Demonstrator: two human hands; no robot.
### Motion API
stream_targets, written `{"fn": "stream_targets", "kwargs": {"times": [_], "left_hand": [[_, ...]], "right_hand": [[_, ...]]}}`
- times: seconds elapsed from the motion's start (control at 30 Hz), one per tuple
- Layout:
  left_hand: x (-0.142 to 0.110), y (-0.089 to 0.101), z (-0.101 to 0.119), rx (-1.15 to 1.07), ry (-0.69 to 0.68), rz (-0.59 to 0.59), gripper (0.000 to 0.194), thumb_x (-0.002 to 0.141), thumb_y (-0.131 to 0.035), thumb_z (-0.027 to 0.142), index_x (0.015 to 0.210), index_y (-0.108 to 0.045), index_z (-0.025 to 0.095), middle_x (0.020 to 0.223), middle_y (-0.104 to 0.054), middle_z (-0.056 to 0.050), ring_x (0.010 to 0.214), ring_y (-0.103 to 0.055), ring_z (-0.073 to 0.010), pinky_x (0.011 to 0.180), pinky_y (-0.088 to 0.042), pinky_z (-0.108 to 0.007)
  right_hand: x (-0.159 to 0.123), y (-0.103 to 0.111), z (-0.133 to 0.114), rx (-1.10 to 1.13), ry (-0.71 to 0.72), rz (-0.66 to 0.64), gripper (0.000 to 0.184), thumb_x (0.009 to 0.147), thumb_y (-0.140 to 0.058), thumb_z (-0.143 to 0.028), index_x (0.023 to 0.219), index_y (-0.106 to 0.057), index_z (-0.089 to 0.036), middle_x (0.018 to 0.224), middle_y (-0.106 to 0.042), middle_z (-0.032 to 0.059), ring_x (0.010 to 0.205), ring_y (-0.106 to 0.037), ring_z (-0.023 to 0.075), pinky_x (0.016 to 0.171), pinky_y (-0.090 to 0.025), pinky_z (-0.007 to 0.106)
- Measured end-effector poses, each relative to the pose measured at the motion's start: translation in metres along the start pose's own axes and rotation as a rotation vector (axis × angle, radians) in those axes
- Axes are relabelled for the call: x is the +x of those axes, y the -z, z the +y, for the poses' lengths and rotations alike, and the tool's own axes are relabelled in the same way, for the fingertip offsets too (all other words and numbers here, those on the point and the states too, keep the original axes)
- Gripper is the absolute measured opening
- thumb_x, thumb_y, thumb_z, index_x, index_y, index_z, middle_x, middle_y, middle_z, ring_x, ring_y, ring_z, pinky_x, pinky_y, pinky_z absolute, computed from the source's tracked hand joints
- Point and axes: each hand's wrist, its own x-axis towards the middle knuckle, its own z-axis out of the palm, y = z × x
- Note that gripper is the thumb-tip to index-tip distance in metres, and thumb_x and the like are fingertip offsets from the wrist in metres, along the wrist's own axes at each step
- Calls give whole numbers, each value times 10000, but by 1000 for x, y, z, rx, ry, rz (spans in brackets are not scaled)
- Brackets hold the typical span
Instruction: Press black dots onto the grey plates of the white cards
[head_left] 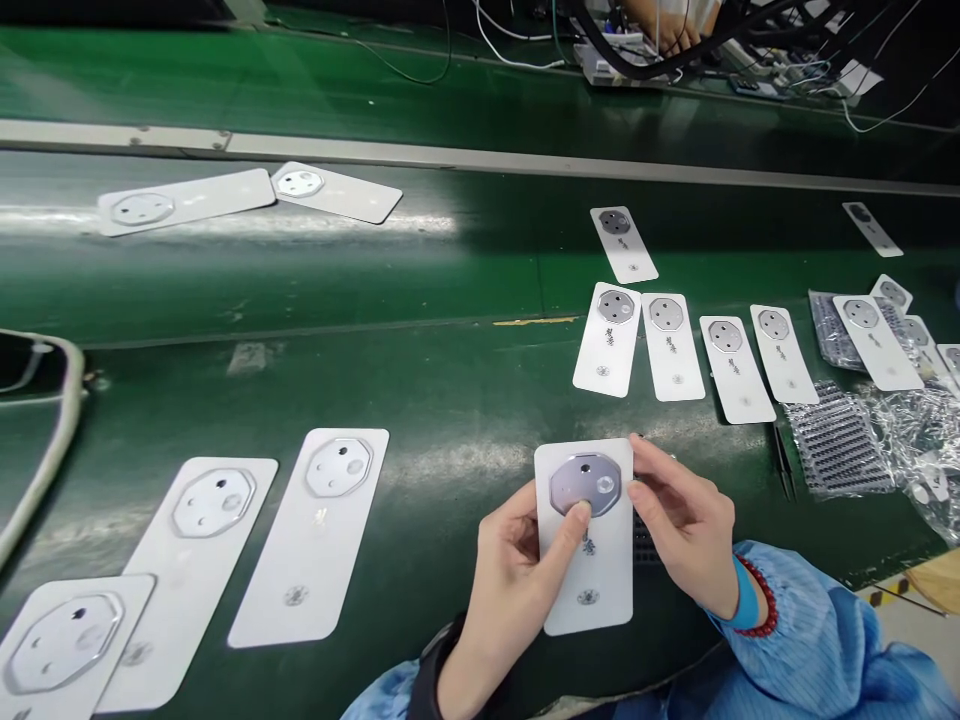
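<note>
A white phone back cover (589, 598) with an octagonal camera section and dark printed characters is held up near the front of the bench. My left hand (517, 575) grips it from the left, the thumb lying across its face just below the camera section and the fingers behind. My right hand (686, 530) is closed at its upper right edge, thumb and index finger at the corner. Part of a dark gridded piece (643, 540) shows under my right hand, mostly hidden. To the left lies another white phone back cover (311, 560) face up.
Several more covers (675, 350) lie right of centre, beside black tweezers (782, 462) and clear plastic-wrapped trays (836, 440). Two overlapping covers (187, 580) lie at the lower left. Others (217, 195) rest on the belt (480, 260). A co-worker's hand (675, 35) is across the line.
</note>
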Motion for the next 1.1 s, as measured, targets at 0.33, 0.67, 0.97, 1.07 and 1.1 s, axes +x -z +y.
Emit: {"fn": "stream_targets", "kwargs": {"times": [0.33, 0.67, 0.97, 1.07, 1.1], "left_hand": [[2, 1, -1, 27, 17, 21, 225, 734, -712, 345, 809, -713, 134, 657, -698, -43, 554, -646, -172, 473, -531, -225], [-8, -9, 6, 12, 15, 169, 150, 717, -723, 299, 775, -720, 161, 611, -686, -16, 532, -632, -155, 451, -498, -192], [-3, -1, -2, -18, 15, 36, 223, 748, -706, 370, 790, -723, 151, 640, -707, -42, 511, -638, -165, 435, -524, -217], [-2, -3, -7, 80, -33, 120, 216, 709, -728, 362, 696, -711, 147, 578, -688, -38, 476, -630, -173, 403, -507, -218], [-2, -3, -9, 113, -66, 156, 221, 698, -733, 364, 666, -705, 147, 548, -675, -33, 449, -616, -168, 381, -488, -212]], "right_hand": [[1, 0, 2, 22, -10, 11, 441, 882, -603, -129, 1285, -577, -305, 1139, -704, 13, 956, -710, 193, 803, -640, 303], [-1, 0, 1, 65, -33, -3, 509, 848, -641, -93, 1283, -567, -348, 1137, -704, -25, 978, -703, 183, 836, -631, 292], [2, 0, 2, 83, -83, 21, 444, 861, -630, -112, 1254, -600, -315, 1106, -716, 1, 939, -713, 186, 790, -645, 305], [3, -2, 2, 77, -69, 12, 447, 857, -634, -109, 1249, -603, -322, 1107, -716, -4, 959, -708, 184, 816, -637, 308], [4, -3, 1, 79, -61, 5, 444, 858, -633, -113, 1251, -602, -319, 1104, -717, -2, 971, -705, 187, 823, -635, 312]]}}
